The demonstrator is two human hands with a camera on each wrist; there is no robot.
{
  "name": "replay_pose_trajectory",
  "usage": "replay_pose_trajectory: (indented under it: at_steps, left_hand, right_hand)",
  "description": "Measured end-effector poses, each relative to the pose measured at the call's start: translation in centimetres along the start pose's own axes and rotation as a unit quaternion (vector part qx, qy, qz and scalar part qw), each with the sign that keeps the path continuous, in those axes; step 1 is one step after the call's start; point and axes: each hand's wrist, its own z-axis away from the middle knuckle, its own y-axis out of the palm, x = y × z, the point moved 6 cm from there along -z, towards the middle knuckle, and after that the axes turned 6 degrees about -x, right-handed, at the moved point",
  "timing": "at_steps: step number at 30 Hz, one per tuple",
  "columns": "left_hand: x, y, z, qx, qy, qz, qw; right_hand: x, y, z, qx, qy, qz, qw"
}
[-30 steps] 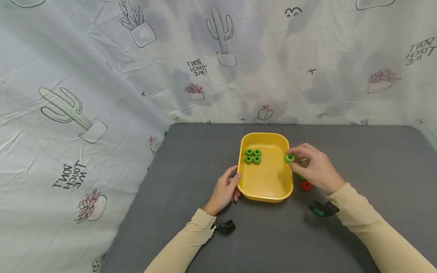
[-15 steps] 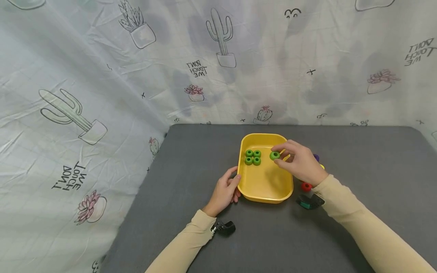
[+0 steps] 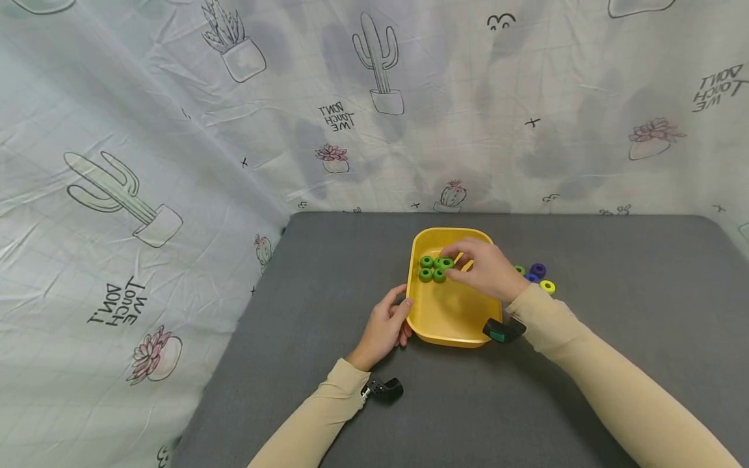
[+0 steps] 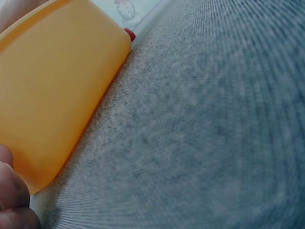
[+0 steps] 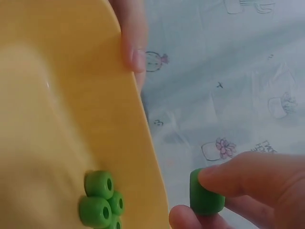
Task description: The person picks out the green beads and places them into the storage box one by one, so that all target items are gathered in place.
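Observation:
In the head view, my left hand grips the near left side of a yellow plastic tray, thumb over the rim and fingers curled against the outer wall. My right hand is over the tray and pinches a green bead between thumb and fingertips, its hole facing up in the head view. Just left of it, several green beads sit in a tight two-by-two cluster on the tray floor. The held bead overlaps that cluster's right side in the head view but hangs above it in the right wrist view.
Right of the tray, partly behind my right forearm, lie a purple bead, a blue bead, a yellow bead and a green one. A red bead peeks past the tray's corner. The grey tabletop meets a printed curtain.
My right hand has carried the pinched green bead leftward from the tray's right rim to the bead cluster, uncovering the loose beads at right. The left hand and tray have stayed put.

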Motion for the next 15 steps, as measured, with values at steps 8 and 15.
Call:
replay_pose_trajectory:
  at_steps: [8,15]
  left_hand:
    - [0.0,-0.1,0.0,0.0,-0.006,0.0,1.0]
    - [0.0,-0.1,0.0,-0.001,-0.007,0.0,1.0]
  right_hand:
    - [0.1,1.6,-1.2,0.024,-0.002,0.011,1.0]
    - [-0.4,2.7,-2.4,0.046,0.0,0.04,0.998]
